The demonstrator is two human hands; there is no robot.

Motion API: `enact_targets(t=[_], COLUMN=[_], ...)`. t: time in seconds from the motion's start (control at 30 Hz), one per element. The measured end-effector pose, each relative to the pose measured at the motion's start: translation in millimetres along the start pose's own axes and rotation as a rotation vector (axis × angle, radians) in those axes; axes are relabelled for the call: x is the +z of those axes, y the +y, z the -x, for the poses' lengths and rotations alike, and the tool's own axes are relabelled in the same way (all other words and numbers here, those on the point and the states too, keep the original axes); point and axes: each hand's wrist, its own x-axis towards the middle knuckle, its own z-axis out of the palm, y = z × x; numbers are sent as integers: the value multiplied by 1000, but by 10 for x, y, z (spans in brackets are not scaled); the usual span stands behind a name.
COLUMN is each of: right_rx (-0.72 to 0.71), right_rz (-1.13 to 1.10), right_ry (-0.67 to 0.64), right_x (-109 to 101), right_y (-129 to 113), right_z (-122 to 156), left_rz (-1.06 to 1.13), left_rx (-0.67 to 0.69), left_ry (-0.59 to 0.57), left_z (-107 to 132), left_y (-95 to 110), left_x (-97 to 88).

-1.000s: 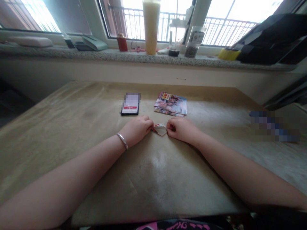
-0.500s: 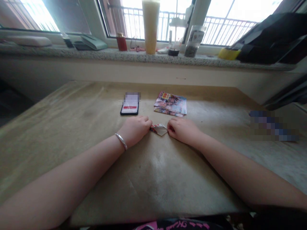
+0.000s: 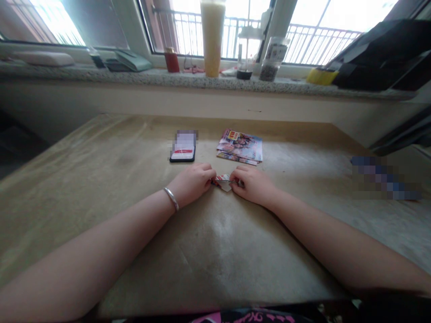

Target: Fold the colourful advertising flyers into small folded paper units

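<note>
A small folded piece of printed paper (image 3: 225, 182), white with red marks, lies on the tan table (image 3: 101, 179) between my hands. My left hand (image 3: 191, 181), with a silver bangle on the wrist, pinches its left end with curled fingers. My right hand (image 3: 252, 185) pinches its right end, fingers closed and pressing it down. The two hands almost touch over the paper, so most of it is hidden. Just beyond them lies a stack of colourful printed sheets (image 3: 240, 146) and a black phone (image 3: 183, 147) with a lit screen.
A granite windowsill (image 3: 134, 78) runs along the back with a tall yellowish cup (image 3: 212, 36), a red bottle (image 3: 171, 60), a jar (image 3: 272, 58) and a yellow object (image 3: 321, 76). Dark equipment (image 3: 380, 54) stands at the back right. A blurred item (image 3: 384, 177) lies at the table's right.
My right hand has slid left toward my left hand, covering more of the folded paper. The left hand has barely moved.
</note>
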Motion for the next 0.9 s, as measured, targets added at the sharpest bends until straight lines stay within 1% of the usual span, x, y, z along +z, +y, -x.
enact_targets(t=[0.1, 0.17, 0.33, 0.43, 0.67, 0.77, 0.9], right_rx=[11, 23, 29, 11, -18, 2, 22], right_rz=[-50, -57, -53, -74, -59, -73, -111], right_ry=[-3, -5, 23, 37, 47, 58, 72], right_x=[26, 35, 57, 71, 56, 61, 72], right_y=[9, 15, 25, 37, 43, 72, 117], right_z=[-19, -27, -18, -15, -31, -25, -11], left_rz=[104, 146, 134, 105, 114, 121, 141], left_rx=[43, 38, -21, -21, 40, 56, 178], left_ry=[47, 48, 29, 30, 43, 38, 2], left_z=[-2, -6, -22, -28, -16, -19, -18], left_y=[-18, -29, -28, -17, -18, -39, -81], left_x=[53, 75, 75, 74, 68, 65, 56])
